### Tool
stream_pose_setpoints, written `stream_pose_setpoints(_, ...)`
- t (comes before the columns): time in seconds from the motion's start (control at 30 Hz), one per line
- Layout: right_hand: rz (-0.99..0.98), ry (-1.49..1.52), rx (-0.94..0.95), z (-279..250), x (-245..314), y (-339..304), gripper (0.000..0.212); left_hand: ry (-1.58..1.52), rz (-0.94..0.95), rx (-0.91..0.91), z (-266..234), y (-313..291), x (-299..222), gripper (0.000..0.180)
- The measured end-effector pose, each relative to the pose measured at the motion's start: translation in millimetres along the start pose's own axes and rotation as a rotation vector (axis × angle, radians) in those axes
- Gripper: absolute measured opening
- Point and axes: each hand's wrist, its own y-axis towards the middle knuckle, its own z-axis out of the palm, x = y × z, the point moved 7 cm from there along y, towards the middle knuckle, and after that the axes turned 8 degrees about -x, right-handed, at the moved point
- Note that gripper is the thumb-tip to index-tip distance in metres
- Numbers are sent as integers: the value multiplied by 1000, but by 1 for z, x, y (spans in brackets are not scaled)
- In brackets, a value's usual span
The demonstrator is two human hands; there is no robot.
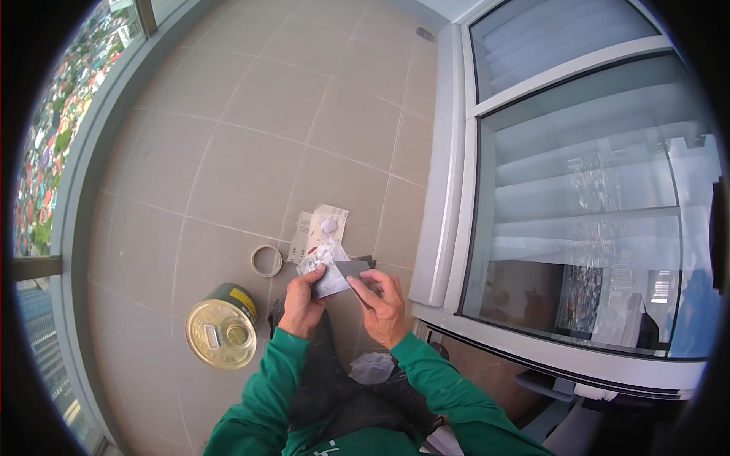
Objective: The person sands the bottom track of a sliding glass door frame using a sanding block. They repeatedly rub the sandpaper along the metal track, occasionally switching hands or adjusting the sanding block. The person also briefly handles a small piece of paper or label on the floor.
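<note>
Green sleeves (pixel 270 384) on both arms, both hands held out over the tiled floor (pixel 258 159). L hand (pixel 304 306) closed on a white-smeared flat plate (pixel 325 283), thumb on top nr its lower L corner, other fingers mostly hidden under. R hand (pixel 382 308) closed too, w/ a dark grey flat piece (pixel 353 268) in the fingers; piece overlaps plate's R side, can't tell if pressed tight. More dark grey bits (pixel 370 260) show just past R fingers; can't tell if held.

Beyond hands, a bit R of floor's middle: cardboard (pixel 334 216) w/ whitish lump (pixel 328 226) on it, nr card's far edge. Tape roll (pixel 255 263) flat on floor, just L of card. Tin (pixel 220 334), gold lid, dark side w/ yellow patch, further L, btwn roll & floor's L edge. Crumpled whitish wrap (pixel 372 368) by dark trousers (pixel 323 357), nr R forearm. Window frame (pixel 449 190) runs along floor's R edge, pale curtains (pixel 532 178) behind glass.
</note>
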Motion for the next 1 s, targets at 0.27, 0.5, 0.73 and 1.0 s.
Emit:
stream_pose_setpoints(0.27, -141, -195, 61, -21, -11, -4, 68, -54, 138, 12, -9, -6, -5, 29)
stream_pose_setpoints(0.5, 183, -70, 221, 10, -74, -29, 42, -117, 174, 42, -33, -18, -23, 29)
stream_pose_setpoints(0.73, 646, -34, 271, 105, -143, -50, 34, 16, 200, -76, -105, -41, -5, 28)
stream_pose_setpoints(1.0, 689, -108, 353, 152, -152, -36, 34, 30, 191, -145, -118, -36, 11, 26)
